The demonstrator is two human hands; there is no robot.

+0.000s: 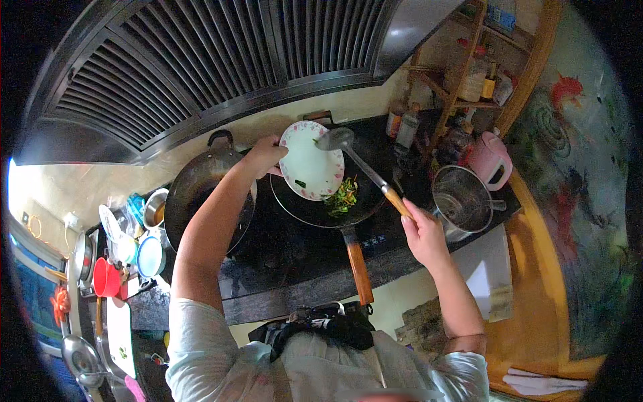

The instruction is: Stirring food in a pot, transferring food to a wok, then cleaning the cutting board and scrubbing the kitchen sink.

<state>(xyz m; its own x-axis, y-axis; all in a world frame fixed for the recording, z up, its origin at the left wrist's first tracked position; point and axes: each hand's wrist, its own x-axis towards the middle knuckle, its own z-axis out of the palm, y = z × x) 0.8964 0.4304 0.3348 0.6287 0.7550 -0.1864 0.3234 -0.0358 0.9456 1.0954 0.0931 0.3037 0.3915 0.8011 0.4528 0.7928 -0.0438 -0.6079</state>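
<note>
My left hand grips the left rim of a white plate with a pink floral border, which is tilted over a dark frying pan. A few green bits cling to the plate. Chopped green vegetables lie in the pan, just below the plate's lower edge. My right hand is closed round the wooden handle of a metal ladle; its bowl is at the plate's upper right rim. The pan's wooden handle points towards my body.
A large wok stands left of the pan. To the right are a metal strainer or pot and a pink kettle. Glass bottles stand behind. The range hood overhangs the back. Bowls and a red cup crowd the left counter.
</note>
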